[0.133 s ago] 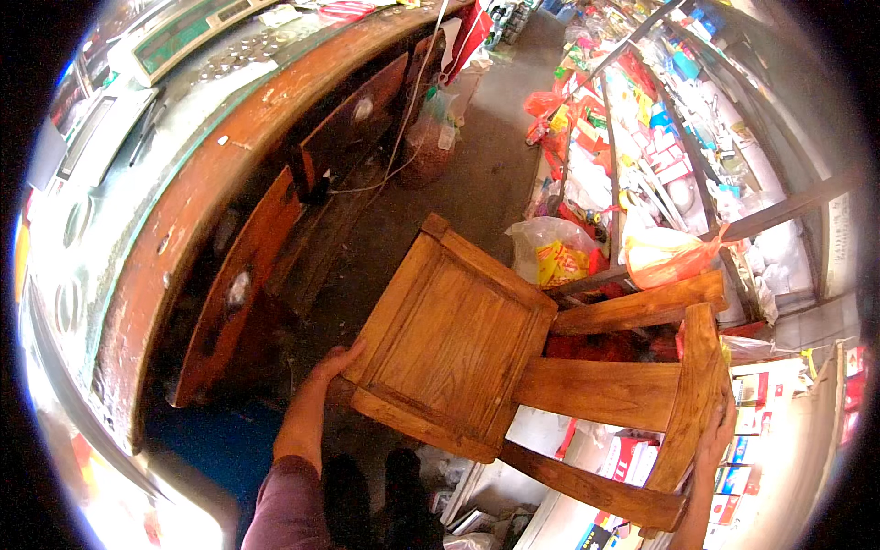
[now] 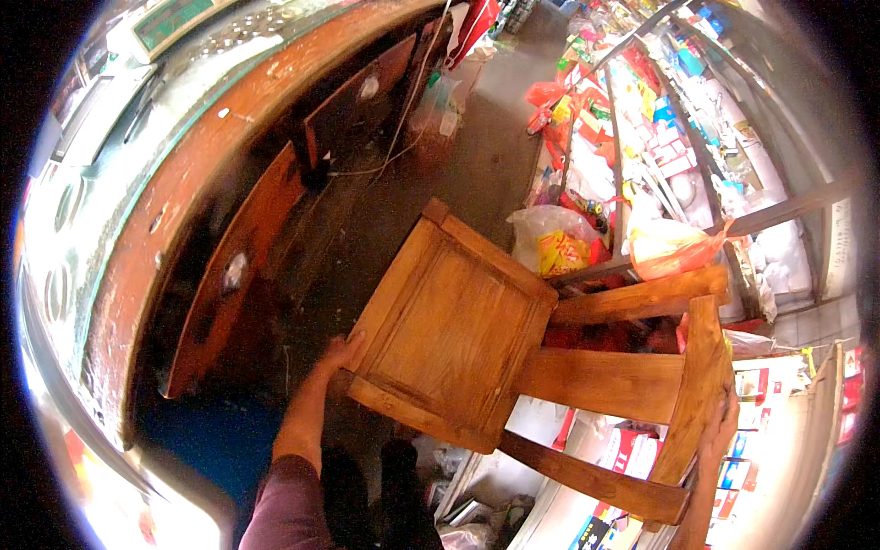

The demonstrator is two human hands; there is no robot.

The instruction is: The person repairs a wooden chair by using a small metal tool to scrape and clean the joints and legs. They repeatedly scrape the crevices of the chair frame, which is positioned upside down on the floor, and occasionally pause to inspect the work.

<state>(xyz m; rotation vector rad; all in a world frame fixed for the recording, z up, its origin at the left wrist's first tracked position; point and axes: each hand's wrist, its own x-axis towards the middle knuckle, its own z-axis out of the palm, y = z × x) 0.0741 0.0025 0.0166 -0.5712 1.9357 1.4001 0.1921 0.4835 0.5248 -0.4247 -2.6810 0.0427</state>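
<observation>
A brown wooden chair [image 2: 446,332] is held between my two hands, its panelled square seat turned up toward me and its slatted back pointing right. My left hand [image 2: 343,354] grips the seat's left edge near the front corner; the fingers go under the rim and are partly hidden. At the far right, my right hand [image 2: 720,426] is closed round the outer side of the top rail [image 2: 689,403] of the chair back. Most of its fingers are behind the wood. The chair's legs do not show.
A long wooden counter with a glass top [image 2: 137,238] curves along the left, with drawer fronts [image 2: 243,266] below. Shelves packed with goods [image 2: 660,137] line the right. An orange plastic bag [image 2: 674,247] and a clear bag [image 2: 550,240] sit beside the chair back. A narrow dark floor [image 2: 467,165] runs between.
The chair seat has shifted very slightly upward in the picture, and the view has moved a little. Both hands keep their hold.
</observation>
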